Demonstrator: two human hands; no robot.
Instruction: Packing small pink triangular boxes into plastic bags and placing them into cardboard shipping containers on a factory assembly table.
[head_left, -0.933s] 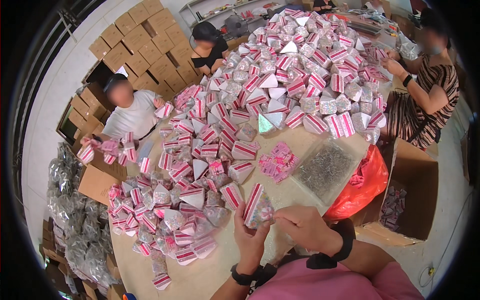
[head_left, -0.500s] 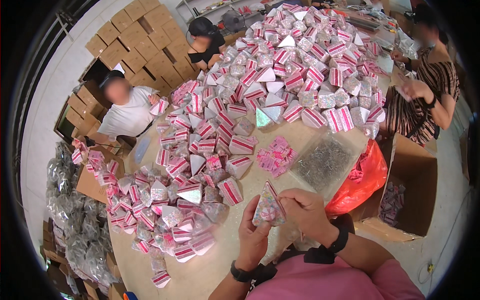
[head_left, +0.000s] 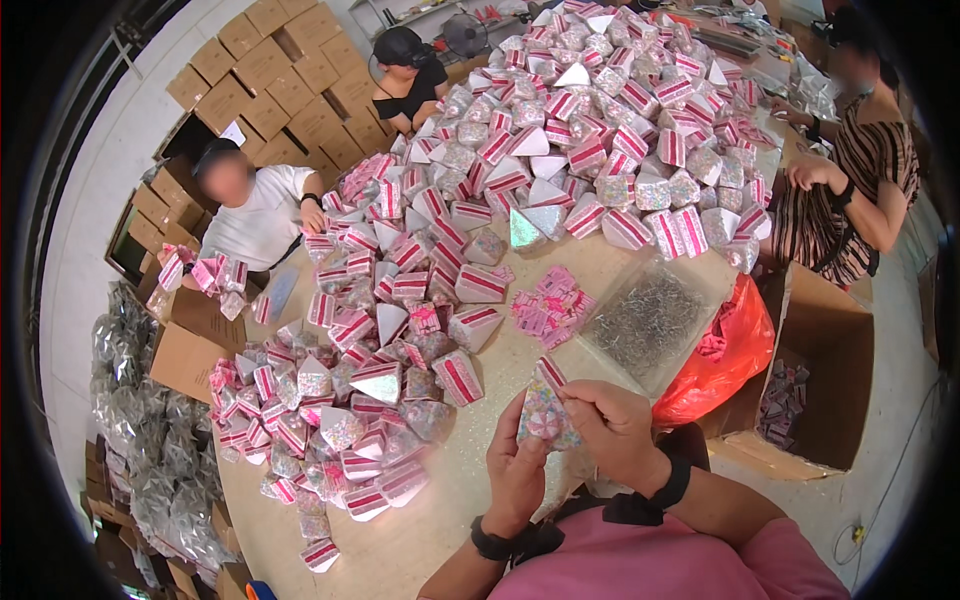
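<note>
Just above the near edge of the table, I hold a cake-slice-shaped item [head_left: 548, 412] between both hands. It is triangular, with a glittery, speckled top and a pink-and-white striped side, and its point faces away from me. My left hand [head_left: 516, 478] wraps its left side, thumb on the face. My right hand [head_left: 618, 432] pinches the upper right edge; whether its fingers also grip something small is hidden. Beyond my hands lie a heap of small pink tags [head_left: 553, 308] and a shallow clear tray [head_left: 690, 362] of small metal pieces.
A big pile of similar cake slices [head_left: 590, 130] covers the table [head_left: 400, 545]. To the right are a red plastic bag [head_left: 735, 350] and an open cardboard box [head_left: 830, 400]. Co-workers sit around the table. Stacked cartons [head_left: 265, 70] and silvery bags [head_left: 165, 470] stand left.
The slice has tilted in my hands, showing more of its striped side, and my hands have shifted slightly right. The co-worker in white has reached onto the pile; the striped-clothed person's hand has lowered.
</note>
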